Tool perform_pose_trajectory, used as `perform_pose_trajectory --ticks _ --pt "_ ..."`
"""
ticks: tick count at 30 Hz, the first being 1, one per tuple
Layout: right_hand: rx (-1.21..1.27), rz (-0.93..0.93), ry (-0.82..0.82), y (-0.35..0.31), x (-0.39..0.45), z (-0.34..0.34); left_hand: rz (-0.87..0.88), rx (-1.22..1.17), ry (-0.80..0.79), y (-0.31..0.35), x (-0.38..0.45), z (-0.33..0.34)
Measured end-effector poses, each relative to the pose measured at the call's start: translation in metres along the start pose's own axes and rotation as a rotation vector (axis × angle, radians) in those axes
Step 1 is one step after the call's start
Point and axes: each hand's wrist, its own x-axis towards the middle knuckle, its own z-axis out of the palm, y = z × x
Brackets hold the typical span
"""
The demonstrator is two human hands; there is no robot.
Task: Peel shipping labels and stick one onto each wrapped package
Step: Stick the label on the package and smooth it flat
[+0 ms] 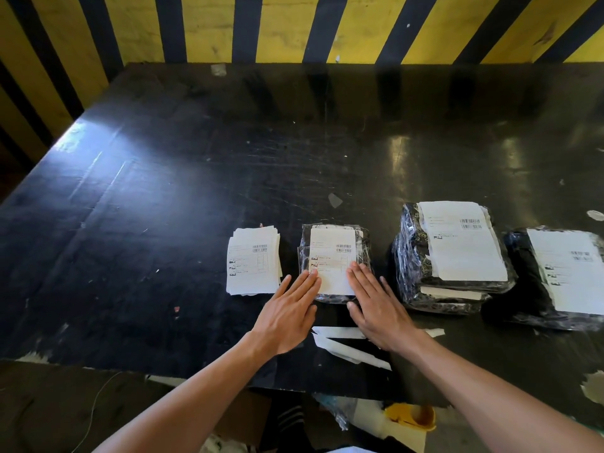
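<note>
A small black wrapped package (364,243) lies near the table's front, with a white shipping label (331,253) on its top. My left hand (287,317) lies flat, its straight fingertips pressing the label's lower left corner. My right hand (376,305) is flat too, fingers pressing the label's lower right edge. A stack of loose shipping labels (253,261) sits just left of the package. To the right stands a pile of labelled packages (451,256), and another labelled package (555,276) lies at the far right.
Peeled white backing strips (346,349) lie on the black table (196,191) under my right wrist. A yellow-and-black striped wall (294,27) rises behind the table. Plastic and a yellow object (411,416) lie on the floor below the front edge.
</note>
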Motion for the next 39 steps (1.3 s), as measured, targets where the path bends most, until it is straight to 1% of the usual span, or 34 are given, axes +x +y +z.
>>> perform_pose_trajectory --ticks 4,8,11,13,15,17,19,23,28,34,39 --pt "0.000 -0.001 0.010 0.000 0.000 0.003 0.031 -0.021 -0.001 0.015 -0.003 0.004" --pt "0.029 -0.007 0.004 0.001 -0.002 0.002 -0.009 0.004 0.044 0.011 -0.017 0.013" --pt "0.132 -0.003 0.044 0.001 -0.002 0.005 -0.064 -0.002 0.094 -0.005 -0.032 0.016" --pt "0.250 0.003 0.133 -0.001 -0.001 0.007 -0.087 -0.013 0.116 -0.011 -0.036 0.015" --pt "0.348 0.033 0.256 -0.004 0.001 0.008 -0.112 -0.064 0.156 -0.011 -0.033 0.013" --pt "0.411 0.084 0.317 -0.009 0.007 0.006 -0.132 -0.135 0.207 -0.006 -0.020 0.009" --pt "0.452 0.123 0.325 -0.012 0.019 0.000 -0.157 -0.216 0.217 -0.001 0.001 0.005" --pt "0.486 0.190 0.299 -0.005 0.048 -0.006 -0.240 -0.379 0.187 0.001 0.050 0.000" --pt "0.497 0.239 0.309 0.010 0.069 0.004 -0.300 -0.441 0.143 -0.004 0.085 -0.003" --pt "0.628 0.230 0.397 0.008 0.067 0.013 -0.302 -0.605 0.242 -0.008 0.088 0.009" --pt "0.755 0.231 0.419 0.008 0.068 0.015 -0.307 -0.655 0.305 -0.006 0.089 0.014"
